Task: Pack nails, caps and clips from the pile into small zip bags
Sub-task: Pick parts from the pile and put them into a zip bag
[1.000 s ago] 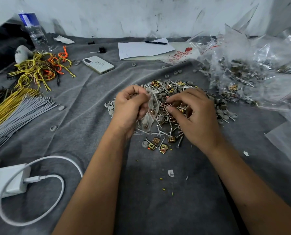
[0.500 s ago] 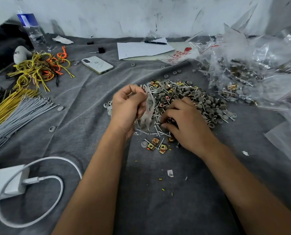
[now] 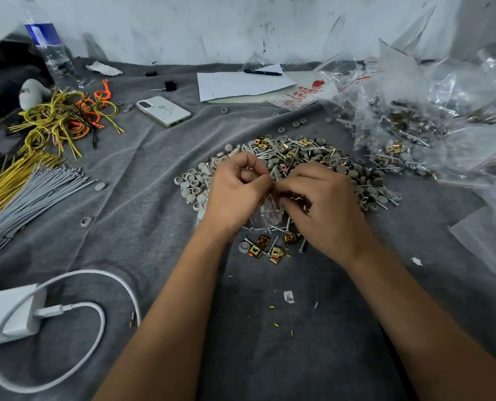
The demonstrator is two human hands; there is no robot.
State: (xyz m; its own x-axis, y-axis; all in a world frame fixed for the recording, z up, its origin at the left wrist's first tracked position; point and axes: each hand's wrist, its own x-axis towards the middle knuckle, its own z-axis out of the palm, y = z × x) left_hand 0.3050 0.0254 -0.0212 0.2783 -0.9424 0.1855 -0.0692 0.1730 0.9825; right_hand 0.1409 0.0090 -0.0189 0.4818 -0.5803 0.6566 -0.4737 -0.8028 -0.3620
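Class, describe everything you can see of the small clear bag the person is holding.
The bag is small, of thin clear plastic, crinkled and glinting. It hangs upright between the two hands over the near edge of the pile. The left hand pinches its top edge; the right hand meets it at the mouth, holding small metal parts. Its lower end reaches the nails below. Its contents cannot be made out.

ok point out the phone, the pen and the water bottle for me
phone (image 3: 164, 111), head view, on the middle of its pale back
pen (image 3: 262, 72), head view, on the middle of its dark barrel, lying on the paper
water bottle (image 3: 56, 57), head view, on the clear body below the blue label
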